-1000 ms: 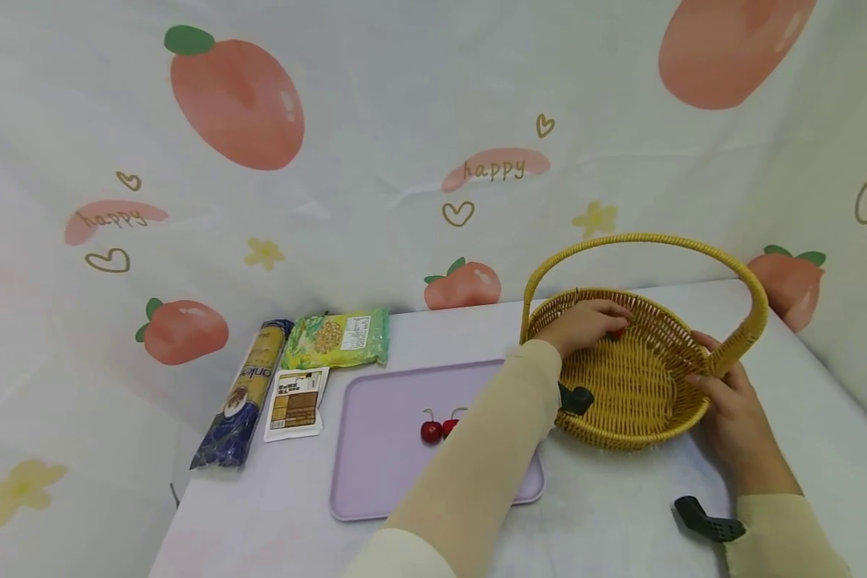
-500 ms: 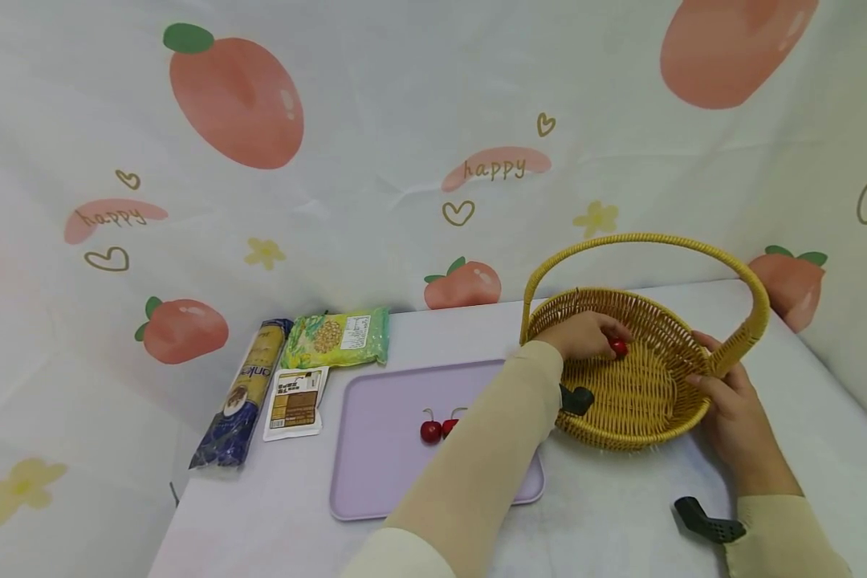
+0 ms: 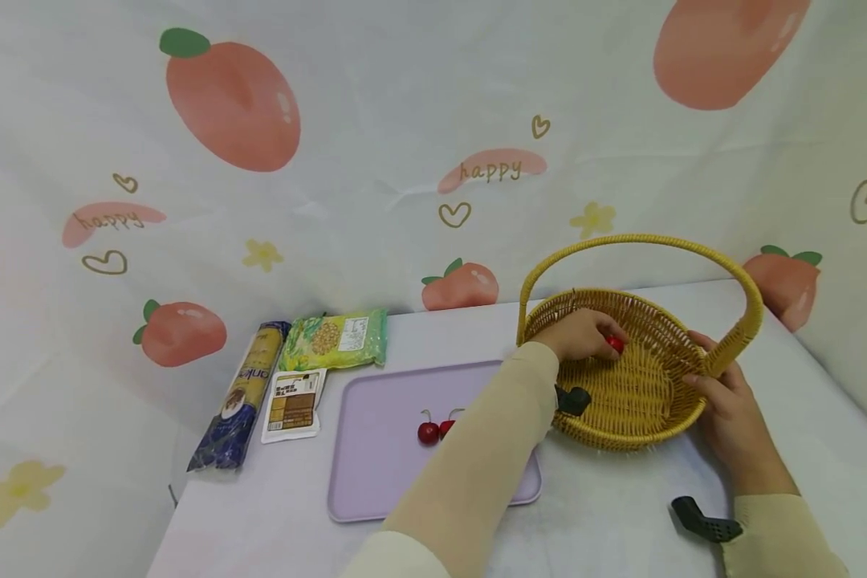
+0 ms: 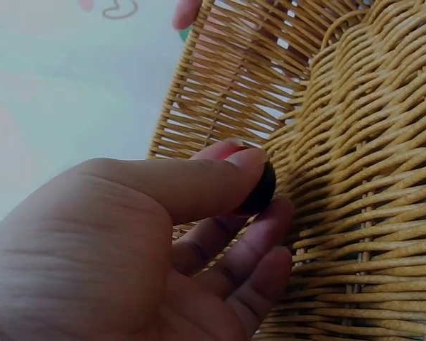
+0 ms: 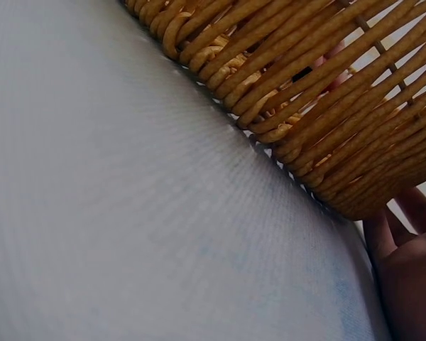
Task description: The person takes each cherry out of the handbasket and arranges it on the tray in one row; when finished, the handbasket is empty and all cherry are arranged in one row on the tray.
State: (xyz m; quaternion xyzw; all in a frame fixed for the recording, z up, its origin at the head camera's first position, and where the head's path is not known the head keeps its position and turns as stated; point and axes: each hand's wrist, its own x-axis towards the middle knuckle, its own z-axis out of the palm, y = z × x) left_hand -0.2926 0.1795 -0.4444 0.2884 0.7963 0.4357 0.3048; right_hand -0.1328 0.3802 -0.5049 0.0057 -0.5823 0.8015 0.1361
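Observation:
Inside the yellow wicker basket (image 3: pixel 624 401), my left hand (image 3: pixel 576 333) pinches a red cherry (image 3: pixel 615 343) between thumb and fingers. The left wrist view shows that cherry (image 4: pixel 259 193) dark and shiny at the fingertips, close over the woven inside. My right hand (image 3: pixel 733 417) grips the basket's right rim beside the foot of the tall arched handle (image 3: pixel 639 239). In the right wrist view, its fingers (image 5: pixel 380 234) lie against the outside of the wicker. Two stemmed cherries (image 3: pixel 429 433) lie on the lilac tray (image 3: pixel 376 449), one partly covered by my left sleeve.
Left of the tray are a white-and-brown packet (image 3: pixel 293 405), a green-yellow bag (image 3: pixel 335 339) and a long blue-and-gold package (image 3: pixel 240 397). A printed cloth (image 3: pixel 376 160) hangs behind the white table (image 3: pixel 592 514). Black wrist mounts sit on both sleeves.
One second ago the cherry in my left hand was mostly hidden by the fingers; now more of it shows, and the fingers sit slightly lower. My right hand keeps its hold on the rim.

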